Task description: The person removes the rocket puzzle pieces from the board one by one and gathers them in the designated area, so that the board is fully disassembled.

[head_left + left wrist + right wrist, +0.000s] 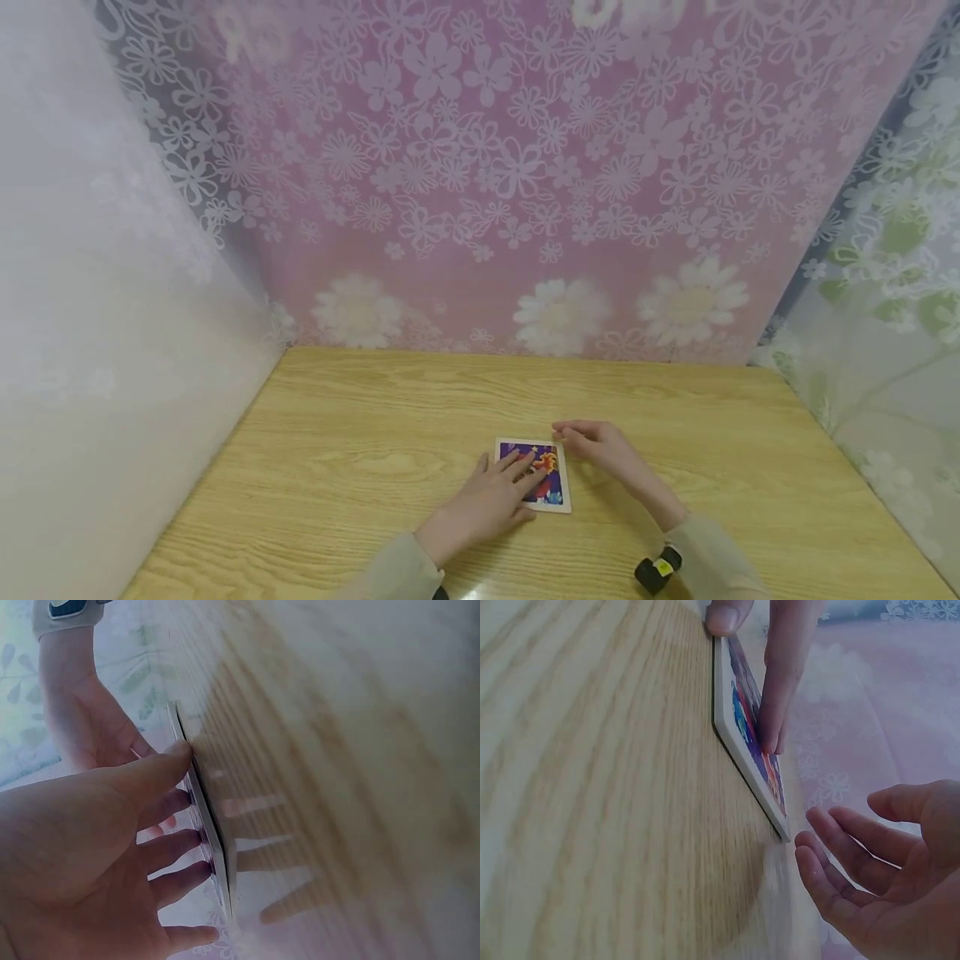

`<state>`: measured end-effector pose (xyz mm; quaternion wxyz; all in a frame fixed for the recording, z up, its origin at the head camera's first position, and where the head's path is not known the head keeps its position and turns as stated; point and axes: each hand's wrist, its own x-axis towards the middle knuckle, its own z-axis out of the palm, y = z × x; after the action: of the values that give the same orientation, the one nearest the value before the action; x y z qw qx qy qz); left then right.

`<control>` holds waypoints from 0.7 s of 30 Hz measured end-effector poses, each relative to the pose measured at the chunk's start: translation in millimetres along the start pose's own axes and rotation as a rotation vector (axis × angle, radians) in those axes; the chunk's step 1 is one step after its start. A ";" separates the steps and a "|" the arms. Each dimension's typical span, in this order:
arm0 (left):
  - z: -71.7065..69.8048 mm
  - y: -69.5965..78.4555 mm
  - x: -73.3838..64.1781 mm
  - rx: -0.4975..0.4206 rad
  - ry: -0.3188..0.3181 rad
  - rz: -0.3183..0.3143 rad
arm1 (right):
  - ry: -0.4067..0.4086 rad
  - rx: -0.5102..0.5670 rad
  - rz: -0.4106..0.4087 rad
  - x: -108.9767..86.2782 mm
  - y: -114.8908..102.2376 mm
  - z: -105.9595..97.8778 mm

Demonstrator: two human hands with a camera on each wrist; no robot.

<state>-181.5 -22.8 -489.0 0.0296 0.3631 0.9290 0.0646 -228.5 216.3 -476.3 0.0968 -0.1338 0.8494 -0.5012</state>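
A flat, thin, nearly square picture board (553, 490) with a white border lies on the wooden table. Its print is purple, red and orange, partly hidden under my left hand (491, 498). That hand rests on the board with its fingers spread and fairly straight; in the left wrist view its thumb (176, 757) is at the board's near edge. Beside the far right corner is my right hand (603, 450), fingers loosely bent. The right wrist view has this hand (885, 862) just off the board's edge (784, 829), holding nothing.
The light wood table (360, 442) runs back to a pink flowered curtain (480, 208). A pale wall sheet (135, 292) borders it on the left, and a leafy flowered one (900, 333) on the right. A black wrist device (658, 570) sits at the right cuff.
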 end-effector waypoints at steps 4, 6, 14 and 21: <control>-3.0 1.4 -0.3 0.029 0.014 -0.002 | -0.016 -0.048 -0.011 3.6 1.2 2.0; -5.2 2.5 0.2 0.026 0.012 -0.008 | -0.022 -0.075 -0.016 4.9 1.6 2.4; -6.2 3.9 4.4 0.017 0.012 -0.024 | 0.003 -0.228 -0.034 6.0 -0.1 3.7; -6.8 3.5 4.4 0.025 0.006 -0.018 | 0.013 -0.282 -0.037 5.0 -3.7 3.9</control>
<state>-183.0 -18.0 -481.9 0.0229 0.3551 0.9330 0.0537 -231.6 209.8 -475.0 0.0622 -0.1586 0.9095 -0.3793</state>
